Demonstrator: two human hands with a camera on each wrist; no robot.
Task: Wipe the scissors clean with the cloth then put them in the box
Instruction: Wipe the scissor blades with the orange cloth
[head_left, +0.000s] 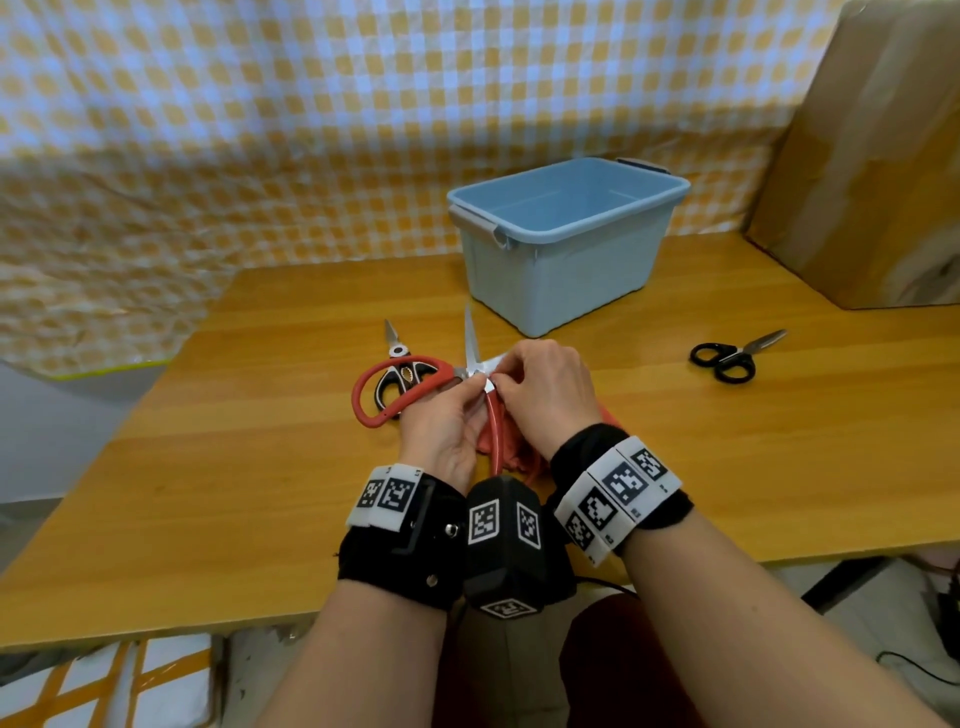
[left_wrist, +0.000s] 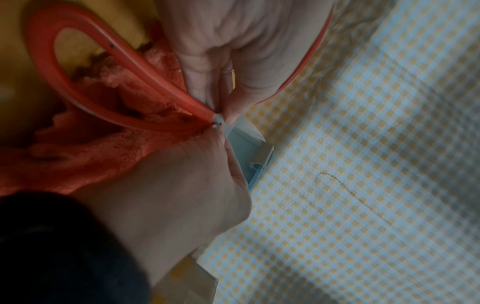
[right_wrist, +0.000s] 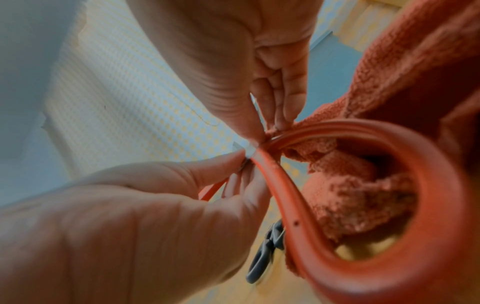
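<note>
Now, step: wiping the open red-handled steel scissors (head_left: 470, 374) above the wooden worktop (head_left: 260, 467), before the blue plastic box (head_left: 566, 244).
Left grip (head_left: 449, 421): pinching the pivot.
Right grip (head_left: 545, 389): pinching orange terry cloth (right_wrist: 363, 189) there.
Advice: stroke away from edges.

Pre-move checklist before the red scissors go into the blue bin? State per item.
1. Red-handled scissors held at the pivot by left hand and right hand: ok.
2. Orange fluffy cloth at the blades: it bunches by the handles; blade contact cannot tell.
3. Blades closed for transfer: not ok, they stand spread open.
4. Light blue plastic box open, nothing seen inside: ok.
5. Blades clean: cannot tell.
6. Black-handled scissors and black-and-silver shears wiped: cannot tell, both lie on the wooden table.
</note>
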